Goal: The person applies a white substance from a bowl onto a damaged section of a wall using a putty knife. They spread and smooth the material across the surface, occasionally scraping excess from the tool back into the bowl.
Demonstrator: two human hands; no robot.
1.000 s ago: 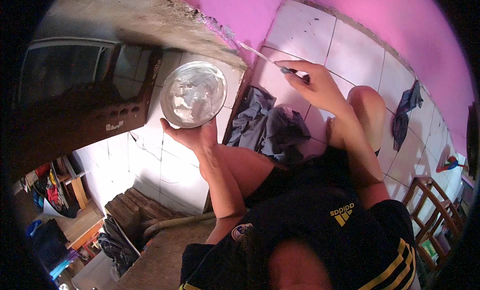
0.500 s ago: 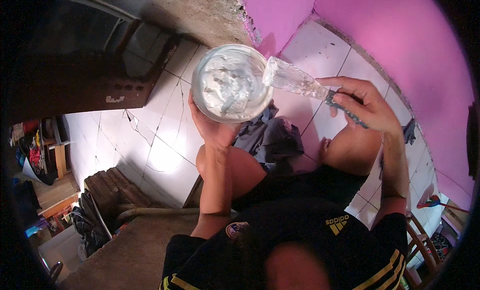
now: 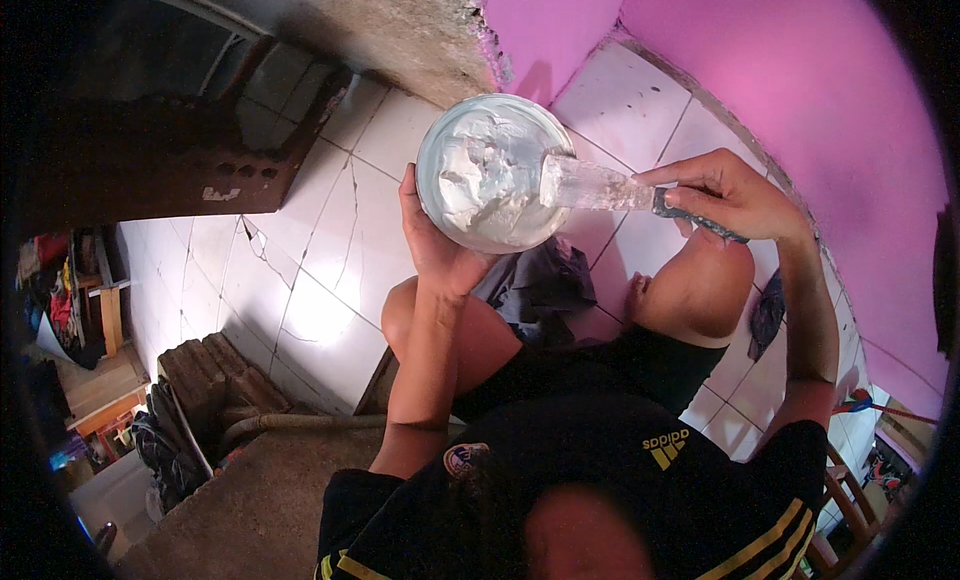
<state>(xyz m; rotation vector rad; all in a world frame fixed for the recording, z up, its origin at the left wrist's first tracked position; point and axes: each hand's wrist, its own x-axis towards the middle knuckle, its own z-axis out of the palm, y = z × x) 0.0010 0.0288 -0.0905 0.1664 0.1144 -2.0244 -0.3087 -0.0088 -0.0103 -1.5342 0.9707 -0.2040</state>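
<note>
Partly hidden beneath, the left hand (image 3: 440, 255) grips a bowl (image 3: 432, 158), the right hand (image 3: 742, 195) a scraper (image 3: 605, 187).

The white-tiled floor (image 3: 285, 245) (cracked in places) is partly covered by a crumpled grey cloth (image 3: 545, 285) and, well apart from it, a second dark cloth (image 3: 767, 317)
</note>
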